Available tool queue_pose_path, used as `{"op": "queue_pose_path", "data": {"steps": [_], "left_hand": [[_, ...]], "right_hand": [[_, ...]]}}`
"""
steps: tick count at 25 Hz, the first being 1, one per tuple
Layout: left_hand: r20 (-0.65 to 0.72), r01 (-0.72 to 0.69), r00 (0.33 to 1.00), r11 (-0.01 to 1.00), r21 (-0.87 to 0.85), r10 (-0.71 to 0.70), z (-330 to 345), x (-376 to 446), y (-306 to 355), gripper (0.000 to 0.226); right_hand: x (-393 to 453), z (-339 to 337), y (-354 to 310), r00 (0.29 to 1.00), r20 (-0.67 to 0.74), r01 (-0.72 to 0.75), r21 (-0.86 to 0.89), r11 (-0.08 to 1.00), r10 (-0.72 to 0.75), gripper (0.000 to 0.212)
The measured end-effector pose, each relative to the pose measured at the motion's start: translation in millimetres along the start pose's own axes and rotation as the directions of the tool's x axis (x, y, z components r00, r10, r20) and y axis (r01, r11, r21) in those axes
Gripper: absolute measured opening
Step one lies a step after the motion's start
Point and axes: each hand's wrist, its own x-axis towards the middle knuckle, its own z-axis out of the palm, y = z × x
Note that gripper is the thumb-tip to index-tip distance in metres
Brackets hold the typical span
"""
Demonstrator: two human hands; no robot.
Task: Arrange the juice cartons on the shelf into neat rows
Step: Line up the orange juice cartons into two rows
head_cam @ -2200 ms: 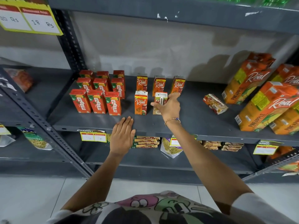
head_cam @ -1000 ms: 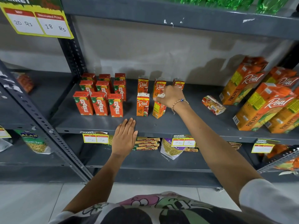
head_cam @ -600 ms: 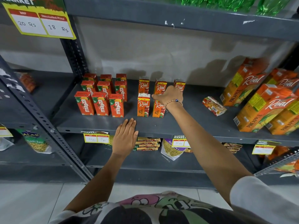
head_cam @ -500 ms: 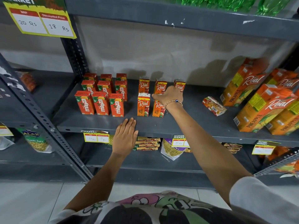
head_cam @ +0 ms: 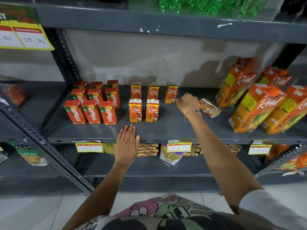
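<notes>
On the grey shelf (head_cam: pixel 167 131) small Real juice cartons stand upright: three in a back row (head_cam: pixel 153 91) and two in a front row (head_cam: pixel 152 111). One more small Real carton (head_cam: pixel 210 108) lies on its side to the right. My right hand (head_cam: pixel 187 103) hovers between the back-right carton and the lying one, fingers curled, holding nothing. My left hand (head_cam: pixel 127 143) lies flat on the shelf's front edge, fingers together, empty. Red Maaza cartons (head_cam: pixel 93 112) stand in three neat rows at the left.
Large Real pineapple cartons (head_cam: pixel 255 108) lean at the right end of the shelf. Green bottles (head_cam: pixel 207 4) stand on the shelf above. Snack packets (head_cam: pixel 171 155) and price tags (head_cam: pixel 179 146) sit below. A slotted upright (head_cam: pixel 33 130) crosses at the left.
My right hand set the small Real carton upright in the front row, let go of it, and moved right toward the lying carton. My left hand stayed on the shelf edge.
</notes>
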Motion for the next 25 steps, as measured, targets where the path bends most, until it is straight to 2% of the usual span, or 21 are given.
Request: {"op": "queue_pose_path", "data": {"steps": [2, 4, 6, 9, 11, 13, 16, 18, 20, 22, 25], "left_hand": [[-0.011, -0.002, 1.0, 1.0, 0.011, 0.002, 2.6, -1.1, 0.8, 0.063], [-0.038, -0.004, 0.999, 1.0, -0.004, 0.004, 6.4, 0.0, -3.2, 0.061], [-0.082, -0.015, 0.997, 1.0, -0.003, 0.015, 11.2, -1.7, -4.4, 0.058], [-0.142, -0.033, 0.989, 0.999, 0.021, 0.036, 17.2, 0.7, -1.8, 0.053], [-0.183, -0.031, 0.982, 0.999, 0.033, 0.037, 20.1, 1.5, -1.7, 0.05], [-0.219, -0.031, 0.975, 0.999, 0.044, 0.04, 22.3, 1.0, -0.9, 0.049], [-0.23, -0.04, 0.972, 0.998, 0.056, 0.052, 22.7, 2.0, -1.0, 0.048], [-0.22, -0.042, 0.974, 0.997, 0.064, 0.056, 22.3, 1.0, -1.3, 0.048], [-0.206, -0.042, 0.977, 0.997, 0.064, 0.055, 21.5, 0.6, -1.7, 0.048], [-0.187, -0.043, 0.981, 0.997, 0.062, 0.054, 19.6, 0.9, -2.0, 0.049], [-0.155, -0.049, 0.986, 0.997, 0.054, 0.057, 15.8, 0.4, -3.7, 0.048]], "right_hand": [[13.0, -8.6, 37.0, 0.995, -0.094, -0.036, -0.067, 0.997, 0.029, 0.029], [20.9, -7.2, 70.2, 0.981, -0.166, -0.111, -0.087, 0.99, 0.096, 0.038], [24.0, 1.8, 99.8, 0.974, -0.148, -0.184, -0.074, 0.98, 0.171, 0.051], [29.7, 7.3, 127.7, 0.974, -0.091, -0.216, -0.097, 0.972, 0.207, 0.059], [31.4, 3.7, 131.0, 0.978, -0.088, -0.197, -0.092, 0.976, 0.189, 0.06], [29.9, 0.5, 129.0, 0.976, -0.097, -0.201, -0.061, 0.978, 0.195, 0.069], [24.8, 1.5, 125.1, 0.962, -0.05, -0.271, -0.057, 0.961, 0.268, 0.083], [23.3, 3.8, 123.4, 0.963, -0.002, -0.267, -0.14, 0.954, 0.269, 0.078], [21.2, 3.3, 119.4, 0.967, 0.017, -0.247, -0.144, 0.958, 0.252, 0.07], [14.8, 4.1, 110.0, 0.976, 0.027, -0.216, -0.079, 0.973, 0.218, 0.067], [-5.6, 6.4, 82.2, 0.983, -0.018, -0.177, 0.135, 0.975, 0.181, 0.064]]}}
